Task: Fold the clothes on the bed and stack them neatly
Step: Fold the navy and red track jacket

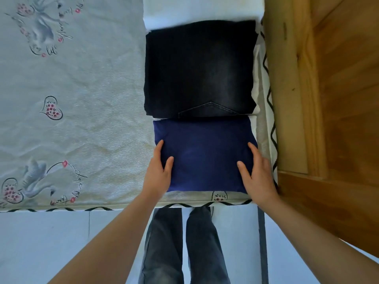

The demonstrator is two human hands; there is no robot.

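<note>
A folded navy blue garment point(205, 154) lies at the near right corner of the bed. My left hand point(159, 171) lies on its left edge with the fingers straight. My right hand point(257, 173) lies flat on its right edge the same way. Just beyond it sits a folded pair of black jeans point(200, 68), with a back pocket seam showing at its near edge. Past the jeans a folded white garment point(203, 11) lies at the top of the view. The three folded pieces form a row along the bed's right side.
The bed sheet point(82, 89), pale with heart and bird prints, spreads to the left. A wooden bed frame or cabinet point(328, 99) runs along the right. My legs in grey jeans point(184, 242) stand on a light floor at the bed's near edge.
</note>
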